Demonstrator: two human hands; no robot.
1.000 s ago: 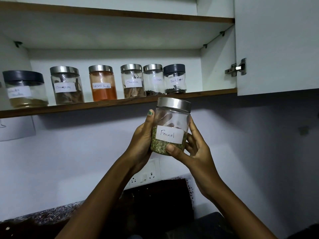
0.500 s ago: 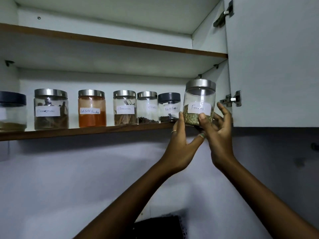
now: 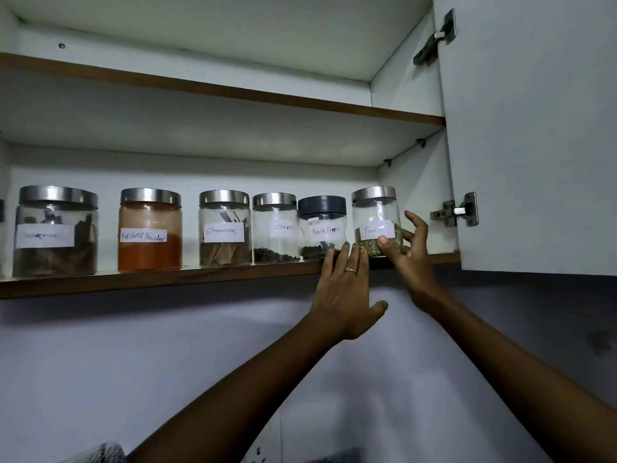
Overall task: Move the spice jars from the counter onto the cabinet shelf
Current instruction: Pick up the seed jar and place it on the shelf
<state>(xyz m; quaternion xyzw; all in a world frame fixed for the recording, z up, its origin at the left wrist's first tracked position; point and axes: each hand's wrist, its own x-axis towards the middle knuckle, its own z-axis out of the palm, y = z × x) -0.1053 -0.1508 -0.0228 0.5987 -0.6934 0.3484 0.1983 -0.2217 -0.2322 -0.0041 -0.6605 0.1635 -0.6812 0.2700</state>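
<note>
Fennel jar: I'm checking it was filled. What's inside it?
The fennel jar holds a low layer of greenish seeds at the bottom; above them it looks empty. The label and the right hand's thumb cover part of the contents.

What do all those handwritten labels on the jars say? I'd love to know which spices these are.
"Red chilli Powder": jar of orange-red powder
"Cinnamon": jar with bark sticks
"Cloves": next jar
"Black Pepper": dark-lidded jar
"Fennel": rightmost jar, somewhat blurred
Far-left jar: label too smeared to read
</note>
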